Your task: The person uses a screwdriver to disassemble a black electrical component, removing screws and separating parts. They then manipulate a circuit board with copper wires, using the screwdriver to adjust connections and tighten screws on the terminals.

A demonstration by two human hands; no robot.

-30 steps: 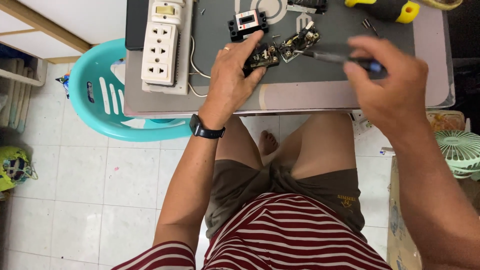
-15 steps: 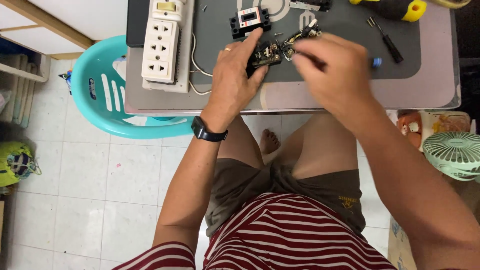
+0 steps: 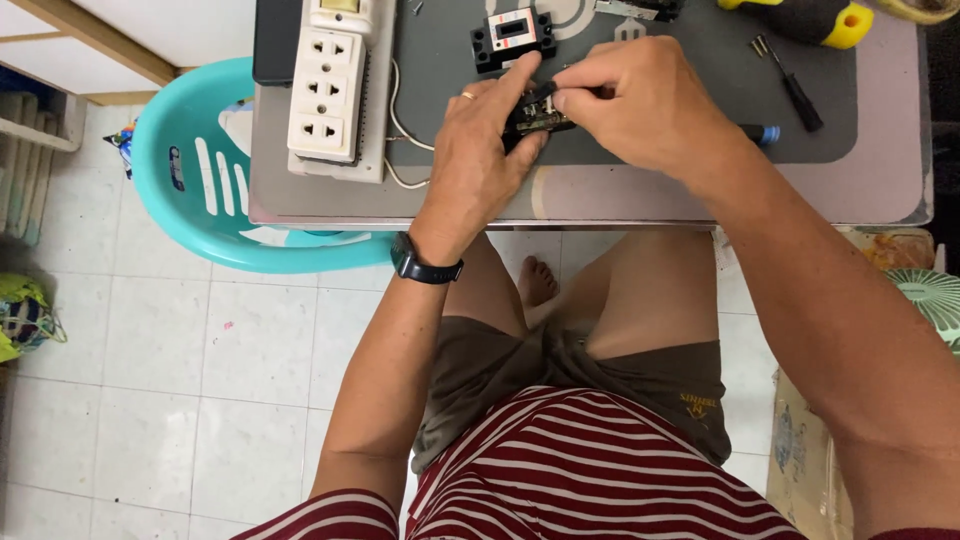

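Two hands on one small black electrical part (image 3: 535, 112) over grey desk mat (image 3: 690, 130): left hand (image 3: 480, 160) clenched round it, right hand (image 3: 640, 100) pinching top. Advice: steady part, fingertip force only.

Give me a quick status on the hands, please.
Left hand and right hand both pinching the small black electrical part over the grey mat. Small screwdriver lying aside. Nothing obstructing.

The small dark part (image 3: 535, 112) at upper centre is mostly covered by the left hand (image 3: 480, 160) and right hand (image 3: 640, 105). The yellow-and-black tool (image 3: 800, 15) is cut off at the top edge.
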